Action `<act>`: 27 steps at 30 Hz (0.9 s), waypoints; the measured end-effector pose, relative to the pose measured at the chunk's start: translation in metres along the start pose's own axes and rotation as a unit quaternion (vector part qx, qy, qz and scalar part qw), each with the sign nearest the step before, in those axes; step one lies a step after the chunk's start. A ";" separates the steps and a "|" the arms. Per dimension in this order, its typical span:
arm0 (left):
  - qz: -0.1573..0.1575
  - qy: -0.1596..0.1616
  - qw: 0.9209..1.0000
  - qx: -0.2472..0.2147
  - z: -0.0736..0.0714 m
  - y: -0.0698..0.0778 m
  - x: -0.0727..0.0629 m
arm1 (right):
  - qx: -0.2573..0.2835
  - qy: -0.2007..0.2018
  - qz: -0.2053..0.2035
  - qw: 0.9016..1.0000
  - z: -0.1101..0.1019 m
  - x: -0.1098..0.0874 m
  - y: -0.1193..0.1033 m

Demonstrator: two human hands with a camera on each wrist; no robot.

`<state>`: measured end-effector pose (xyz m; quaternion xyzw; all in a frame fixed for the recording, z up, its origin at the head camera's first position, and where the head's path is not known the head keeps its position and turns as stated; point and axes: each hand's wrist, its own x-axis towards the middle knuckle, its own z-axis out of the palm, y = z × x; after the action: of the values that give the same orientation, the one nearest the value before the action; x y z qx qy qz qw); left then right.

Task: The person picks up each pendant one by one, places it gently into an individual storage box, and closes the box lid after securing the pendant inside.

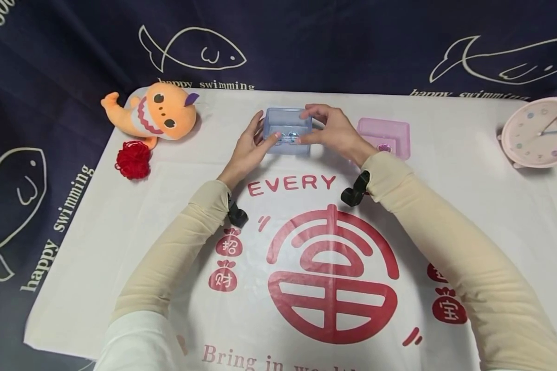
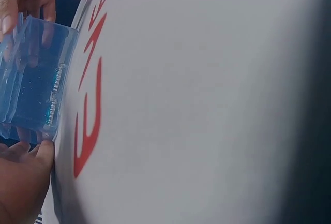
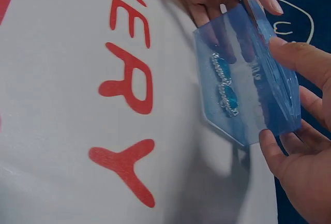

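Note:
A clear blue plastic box (image 1: 288, 119) is held between both hands near the back of the table. My left hand (image 1: 247, 152) grips its left side, the thumb at the front. On the right side, my right hand (image 1: 336, 131) holds it with thumb and fingers. A blue-stoned piece with a silvery beaded border (image 3: 226, 85) shows through the box wall in the right wrist view. Layered edges along the box suggest a lid; whether it is fully closed I cannot tell. Fingers hide parts of both ends.
Right of the blue box lies a pink plastic box (image 1: 401, 139) with a small pink jewelled piece (image 1: 384, 148). An orange plush toy (image 1: 160, 113) and a red yarn bundle (image 1: 133, 161) are at the left. At the far right stands a pink clock (image 1: 538, 134). A dark curtain (image 1: 334, 46) hangs behind.

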<state>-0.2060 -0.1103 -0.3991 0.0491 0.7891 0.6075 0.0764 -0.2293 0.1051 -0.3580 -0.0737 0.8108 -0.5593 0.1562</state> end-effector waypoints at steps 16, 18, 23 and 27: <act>0.013 -0.008 1.000 -0.025 0.003 0.000 0.000 | 0.036 0.039 -0.034 0.998 0.011 -0.005 0.006; 0.016 -0.011 0.999 -0.032 0.003 0.000 -0.001 | 0.040 0.042 -0.031 0.998 0.012 -0.006 0.006; 0.023 -0.015 0.998 -0.051 0.003 -0.002 0.000 | 0.036 0.050 -0.029 0.998 0.014 -0.006 0.008; 0.019 -0.015 0.998 -0.051 0.005 -0.005 0.000 | 0.019 0.052 -0.018 0.998 0.015 -0.007 0.008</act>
<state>-0.2056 -0.1070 -0.4052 0.0696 0.7546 0.6477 0.0791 -0.2176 0.0972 -0.3695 -0.0565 0.8054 -0.5806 0.1050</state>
